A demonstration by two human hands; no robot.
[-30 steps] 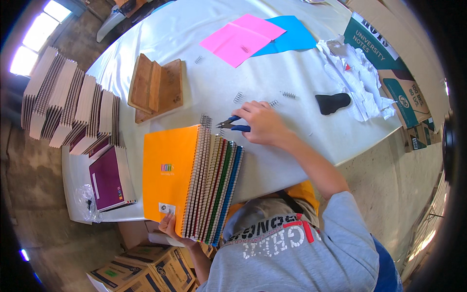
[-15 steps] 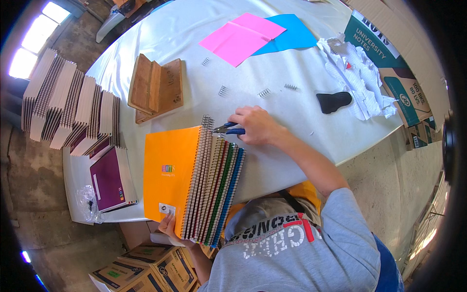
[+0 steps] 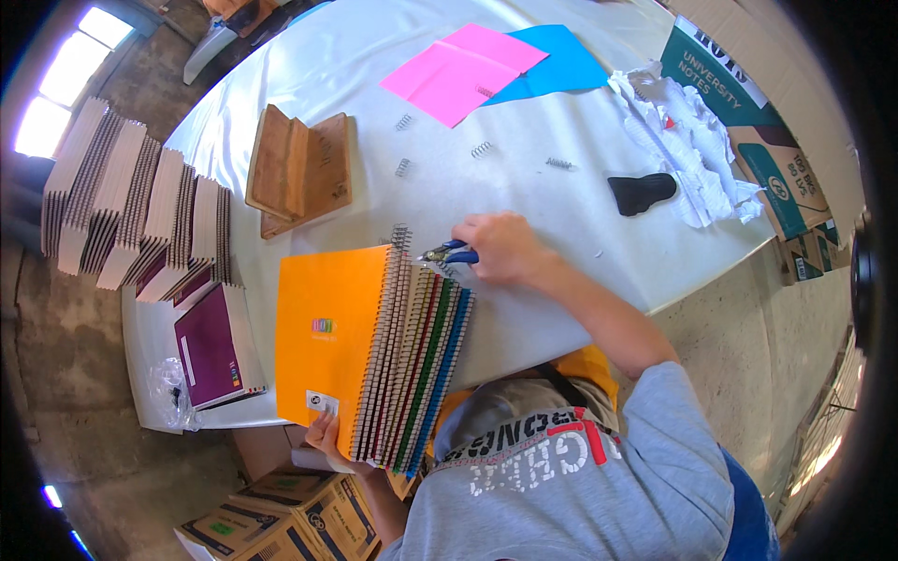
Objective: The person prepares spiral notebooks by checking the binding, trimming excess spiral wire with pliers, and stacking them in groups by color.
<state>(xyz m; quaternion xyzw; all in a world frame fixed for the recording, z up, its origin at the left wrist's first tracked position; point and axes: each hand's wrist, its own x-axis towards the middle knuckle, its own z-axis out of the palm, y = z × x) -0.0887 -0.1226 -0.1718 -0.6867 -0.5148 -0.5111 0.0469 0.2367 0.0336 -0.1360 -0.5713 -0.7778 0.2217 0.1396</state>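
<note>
A fanned stack of spiral-bound notebooks, glossy orange cover on top, lies at the near edge of the white-clothed table. The right hand grips blue-handled pliers at the wire coils; the left hand clasps the stack's lower corner.

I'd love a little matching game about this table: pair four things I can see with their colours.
Things:
1. top spiral notebook
2. notebook lying alone near the table's left edge
3. pliers' handles in the right hand
4. folded sheet at the far side

Colours:
A. pink
B. blue
C. orange
D. purple

Pairs: 1-C, 2-D, 3-B, 4-A
</note>
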